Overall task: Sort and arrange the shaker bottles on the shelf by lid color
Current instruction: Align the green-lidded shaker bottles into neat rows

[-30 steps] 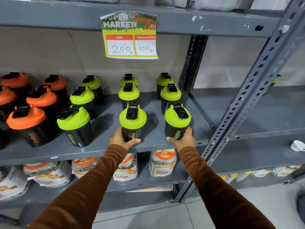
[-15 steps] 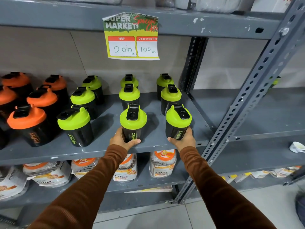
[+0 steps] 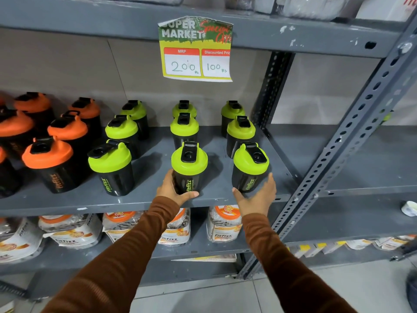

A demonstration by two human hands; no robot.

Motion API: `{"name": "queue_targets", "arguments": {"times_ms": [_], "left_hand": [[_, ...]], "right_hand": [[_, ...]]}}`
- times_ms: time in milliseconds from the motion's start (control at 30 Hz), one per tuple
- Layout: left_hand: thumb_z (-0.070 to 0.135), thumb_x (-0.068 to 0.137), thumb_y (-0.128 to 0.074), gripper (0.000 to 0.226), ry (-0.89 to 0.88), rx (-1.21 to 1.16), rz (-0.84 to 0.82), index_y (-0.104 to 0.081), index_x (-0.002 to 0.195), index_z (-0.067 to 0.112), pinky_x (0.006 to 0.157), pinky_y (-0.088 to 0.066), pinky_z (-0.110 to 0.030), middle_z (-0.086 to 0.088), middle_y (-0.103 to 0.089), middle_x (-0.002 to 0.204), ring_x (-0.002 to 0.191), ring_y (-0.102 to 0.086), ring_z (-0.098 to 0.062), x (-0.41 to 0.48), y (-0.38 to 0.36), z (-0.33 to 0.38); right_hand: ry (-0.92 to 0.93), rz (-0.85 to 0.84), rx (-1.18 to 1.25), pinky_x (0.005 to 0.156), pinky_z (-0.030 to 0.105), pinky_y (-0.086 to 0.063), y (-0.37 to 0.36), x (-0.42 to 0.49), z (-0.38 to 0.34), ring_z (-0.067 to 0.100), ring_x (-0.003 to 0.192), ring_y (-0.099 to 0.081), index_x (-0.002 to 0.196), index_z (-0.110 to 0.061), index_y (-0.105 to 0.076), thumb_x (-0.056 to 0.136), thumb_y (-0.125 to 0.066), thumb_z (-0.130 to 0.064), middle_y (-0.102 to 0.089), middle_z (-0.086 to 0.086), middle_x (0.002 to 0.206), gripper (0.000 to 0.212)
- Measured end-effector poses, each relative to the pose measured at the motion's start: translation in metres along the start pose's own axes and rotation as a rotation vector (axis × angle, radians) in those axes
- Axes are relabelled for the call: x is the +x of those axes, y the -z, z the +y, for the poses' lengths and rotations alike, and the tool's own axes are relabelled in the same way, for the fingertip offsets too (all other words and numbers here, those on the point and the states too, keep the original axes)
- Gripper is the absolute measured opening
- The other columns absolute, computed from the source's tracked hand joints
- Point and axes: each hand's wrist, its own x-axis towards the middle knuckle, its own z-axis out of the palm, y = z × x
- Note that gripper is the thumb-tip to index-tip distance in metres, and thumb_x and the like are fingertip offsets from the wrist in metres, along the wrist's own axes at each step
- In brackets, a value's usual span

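Observation:
Black shaker bottles stand on a grey metal shelf (image 3: 146, 199). Several orange-lidded bottles (image 3: 48, 154) are grouped at the left. Green-lidded bottles fill three columns to their right. My left hand (image 3: 172, 189) is wrapped around the base of the front middle green-lidded bottle (image 3: 189, 166). The front right green-lidded bottle (image 3: 249, 167) stands upright near the shelf edge. My right hand (image 3: 257, 196) is just in front of it, fingers spread, off the bottle.
A perforated upright post (image 3: 352, 141) slants down at the right of the bottles. A price sign (image 3: 196, 50) hangs from the shelf above. Bagged and jarred goods (image 3: 222, 224) sit on the shelf below. The right bay (image 3: 352, 159) holds almost nothing.
My right hand has let go of the front right green-lidded bottle and drawn back with fingers spread. My left hand keeps its grip on the middle bottle.

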Motion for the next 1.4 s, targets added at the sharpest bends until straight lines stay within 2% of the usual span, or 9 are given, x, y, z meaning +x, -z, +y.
{"name": "queue_targets", "arguments": {"times_ms": [100, 167, 267, 367, 433, 600, 700, 1000, 1400], "left_hand": [[0.013, 0.057, -0.084, 0.095, -0.050, -0.079, -0.012, -0.030, 0.135, 0.012, 0.105, -0.033, -0.031, 0.000, -0.044, 0.132, 0.121, -0.042, -0.015, -0.008, 0.006, -0.008], [0.004, 0.066, -0.077, 0.084, -0.091, -0.113, 0.064, -0.029, 0.135, 0.009, 0.105, -0.029, -0.028, -0.007, -0.040, 0.138, 0.125, -0.037, -0.015, -0.019, 0.012, -0.018], [0.000, 0.068, -0.069, 0.059, -0.158, -0.079, 0.394, -0.042, 0.120, 0.011, 0.093, -0.037, -0.018, -0.013, -0.050, 0.119, 0.112, -0.050, -0.027, -0.034, 0.031, -0.025], [0.014, 0.057, -0.069, 0.067, -0.143, -0.023, 0.726, -0.039, 0.114, -0.005, 0.091, -0.042, -0.038, -0.029, -0.042, 0.113, 0.104, -0.046, -0.040, -0.033, 0.059, -0.027], [0.019, 0.053, -0.071, 0.082, -0.091, 0.035, 0.812, -0.034, 0.119, -0.013, 0.100, -0.034, -0.048, -0.036, -0.036, 0.120, 0.112, -0.039, -0.046, -0.024, 0.079, -0.028], [0.001, 0.056, -0.082, 0.098, 0.019, -0.010, 0.588, -0.022, 0.133, -0.004, 0.107, -0.030, -0.039, -0.029, -0.036, 0.134, 0.124, -0.039, -0.038, 0.002, 0.118, -0.036], [0.012, 0.057, -0.084, 0.096, 0.064, 0.085, 0.467, -0.026, 0.133, 0.004, 0.104, -0.035, -0.037, -0.023, -0.045, 0.133, 0.121, -0.045, -0.035, 0.004, 0.130, -0.045], [0.027, 0.044, -0.090, 0.089, 0.049, 0.136, 0.558, -0.046, 0.117, 0.001, 0.098, -0.039, -0.040, -0.024, -0.051, 0.117, 0.112, -0.047, -0.034, -0.003, 0.119, -0.038], [0.018, 0.051, -0.088, 0.097, 0.069, 0.163, 0.344, -0.034, 0.130, 0.009, 0.100, -0.041, -0.041, -0.016, -0.055, 0.127, 0.114, -0.053, -0.033, -0.005, 0.137, -0.049]], "right_hand": [[0.266, 0.136, -0.063, 0.101, 0.039, -0.025, -0.011, -0.044, -0.010, 0.036, 0.118, -0.037, 0.126, 0.002, -0.039, 0.066, -0.074, -0.030, -0.044, 0.029, 0.126, 0.076], [0.385, 0.020, -0.052, 0.097, 0.043, -0.034, -0.026, -0.061, -0.018, 0.034, 0.110, -0.043, 0.120, 0.000, -0.044, 0.069, -0.070, -0.031, -0.048, 0.028, 0.118, 0.066], [0.311, -0.288, 0.039, 0.098, 0.038, -0.039, -0.049, -0.063, -0.035, 0.034, 0.111, -0.048, 0.129, -0.003, -0.037, 0.068, -0.077, -0.017, -0.042, 0.023, 0.125, 0.075], [0.140, -0.419, 0.121, 0.109, 0.035, -0.030, -0.071, -0.054, -0.047, 0.029, 0.128, -0.035, 0.138, -0.006, -0.021, 0.062, -0.082, -0.017, -0.028, 0.019, 0.139, 0.098], [0.068, -0.450, 0.132, 0.113, 0.037, -0.024, -0.081, -0.046, -0.051, 0.028, 0.134, -0.028, 0.139, -0.005, -0.016, 0.058, -0.085, -0.016, -0.025, 0.018, 0.144, 0.107], [-0.035, -0.468, 0.168, 0.105, 0.032, -0.034, -0.094, -0.034, -0.052, 0.025, 0.123, -0.046, 0.136, -0.010, -0.022, 0.054, -0.087, -0.010, -0.045, 0.012, 0.137, 0.105], [-0.069, -0.467, 0.124, 0.103, 0.038, -0.040, -0.098, -0.034, -0.051, 0.029, 0.117, -0.051, 0.132, -0.013, -0.029, 0.054, -0.087, -0.015, -0.053, 0.011, 0.130, 0.097], [-0.048, -0.484, 0.085, 0.093, 0.029, -0.041, -0.095, -0.034, -0.045, 0.027, 0.110, -0.055, 0.124, -0.015, -0.038, 0.052, -0.088, -0.025, -0.058, 0.009, 0.122, 0.088], [0.004, -0.557, -0.008, 0.091, 0.028, -0.043, -0.092, -0.027, -0.037, 0.025, 0.106, -0.058, 0.120, -0.015, -0.043, 0.053, -0.087, -0.019, -0.062, 0.009, 0.118, 0.080]]}}
